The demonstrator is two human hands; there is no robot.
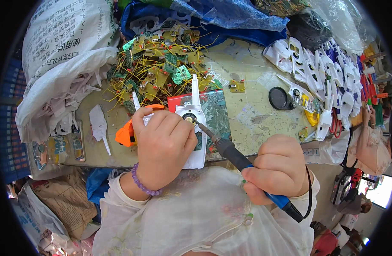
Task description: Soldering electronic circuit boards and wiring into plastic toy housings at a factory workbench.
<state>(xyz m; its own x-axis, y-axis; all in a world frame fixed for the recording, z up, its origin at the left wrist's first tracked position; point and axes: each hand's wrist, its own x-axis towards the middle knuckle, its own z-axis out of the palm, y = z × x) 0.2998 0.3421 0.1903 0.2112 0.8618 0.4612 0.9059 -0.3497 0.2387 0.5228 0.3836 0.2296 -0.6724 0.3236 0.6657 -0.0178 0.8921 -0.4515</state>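
Note:
My right hand is wrapped around a soldering iron with a black and blue grip. Its metal tip meets a round brass-coloured part in a white plastic housing. This housing lies face up before me, its narrow end pointing away. My left hand is closed at the housing's left side, fingers curled down toward the round part. What its fingertips hold is hidden. An orange plastic object shows beside and beyond that hand, partly covered by it. A purple bead bracelet circles my left wrist.
Beyond my hands is a heap of circuit boards with yellow wires. At left, a white woven sack holds white plastic pieces. White housings crowd the right side, near a black round lid. A blue tarp lies at the back.

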